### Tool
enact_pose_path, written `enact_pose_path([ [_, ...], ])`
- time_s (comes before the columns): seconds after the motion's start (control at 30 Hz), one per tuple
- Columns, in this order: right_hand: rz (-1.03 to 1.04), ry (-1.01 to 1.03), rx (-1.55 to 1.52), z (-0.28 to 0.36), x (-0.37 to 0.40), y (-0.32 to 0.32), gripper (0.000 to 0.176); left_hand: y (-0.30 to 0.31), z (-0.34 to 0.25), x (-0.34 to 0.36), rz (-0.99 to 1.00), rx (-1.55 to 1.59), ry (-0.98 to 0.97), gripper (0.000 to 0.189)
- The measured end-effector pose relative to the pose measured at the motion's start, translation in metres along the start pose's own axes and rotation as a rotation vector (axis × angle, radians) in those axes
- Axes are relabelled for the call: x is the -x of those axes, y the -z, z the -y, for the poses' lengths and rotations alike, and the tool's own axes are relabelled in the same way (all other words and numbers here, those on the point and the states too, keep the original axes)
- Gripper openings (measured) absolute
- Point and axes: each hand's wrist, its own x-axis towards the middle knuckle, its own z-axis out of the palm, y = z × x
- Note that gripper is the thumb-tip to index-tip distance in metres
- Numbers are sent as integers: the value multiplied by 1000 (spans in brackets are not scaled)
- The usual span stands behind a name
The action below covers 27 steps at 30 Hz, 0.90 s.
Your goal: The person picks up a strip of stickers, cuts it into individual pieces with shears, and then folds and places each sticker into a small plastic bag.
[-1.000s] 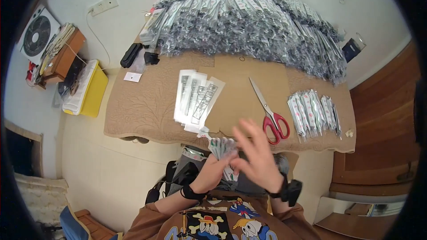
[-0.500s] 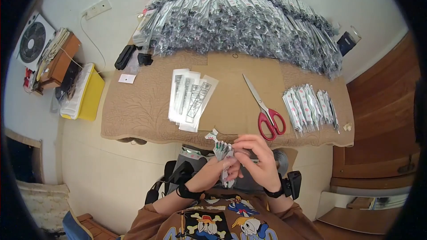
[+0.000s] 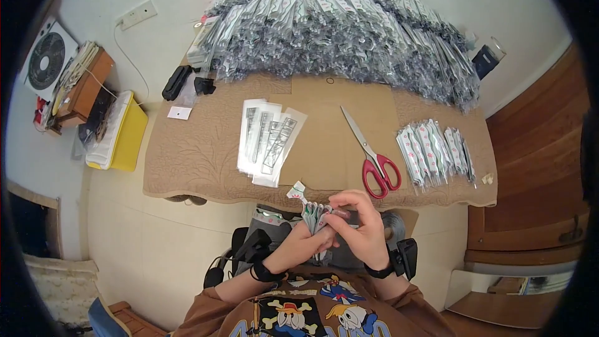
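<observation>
Left of centre on the table lie flat printed sleeves. Just off the table's near edge, the left hand is curled tight around a fan of packets, held over the lap. The right hand, fingers bent in, pinches the fan's top. Further right lie red-handled scissors and a small packet pile.

red-handled scissors, tan quilted leaf-patterned table cover, yellow bin, brown cartoon-print shirt, white-green-red small packets
</observation>
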Motion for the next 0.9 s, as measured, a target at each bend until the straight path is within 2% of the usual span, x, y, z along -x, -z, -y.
enact_pose_path([
  [0.13,58,-71,-185,0,2,0,28,8,7,-2,45,-130,-12,17],
  [0.23,105,-117,-294,3,1,0,28,11,6,-2,68,-52,-13,17],
  [0.33,119,223,60,-5,-1,2,26,11,6,-2,62,-41,-30,17],
  [0.43,91,131,-73,-5,2,-1,29,12,7,-1,31,-97,-55,16],
  [0.5,76,87,-138,-4,1,-1,30,16,8,-2,11,-241,-127,18],
  [0.6,142,153,94,2,-2,5,33,15,5,-1,-3,-344,-178,19],
  [0.7,136,149,127,1,1,6,34,15,0,-2,-17,-414,-209,18],
  [0.8,129,155,129,0,2,8,32,20,5,-6,-26,-644,-400,18],
  [0.9,122,180,103,-1,0,10,25,23,4,-6,101,-566,-283,20],
])
